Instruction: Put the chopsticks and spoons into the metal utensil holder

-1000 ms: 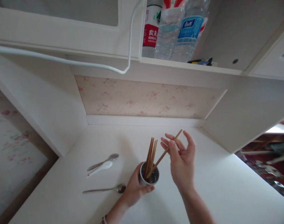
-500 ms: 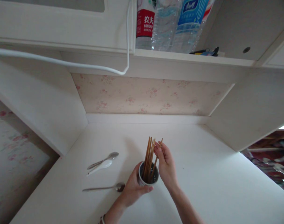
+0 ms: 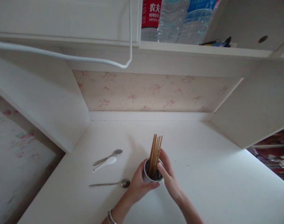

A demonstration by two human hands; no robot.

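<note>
A cup [image 3: 145,176] with a pale rim and dark inside is held by my left hand [image 3: 139,183], fingers wrapped around its left side and thumb along the near side. Several brown wooden chopsticks [image 3: 155,152] stand in the cup, bunched and leaning slightly right. My right hand [image 3: 169,175] is closed at the cup's right rim, its thumb tip beside the chopsticks and its fingers behind; the fingertips are partly hidden. Left of the cup lie a metal spoon [image 3: 104,159] and a white spoon [image 3: 106,162], touching or nearly so. Nearer me is another metal spoon [image 3: 124,183].
Everything rests on a white tabletop [image 3: 202,186] between white side panels. Above it is an open shelf [image 3: 202,49] with plastic water bottles [image 3: 171,21]. A white cable [image 3: 86,58] hangs in front of the cabinet at upper left.
My right hand has lowered from the top of one separate chopstick to the cup's rim. That chopstick now stands with the others in a tighter bunch. The camera view has shifted slightly.
</note>
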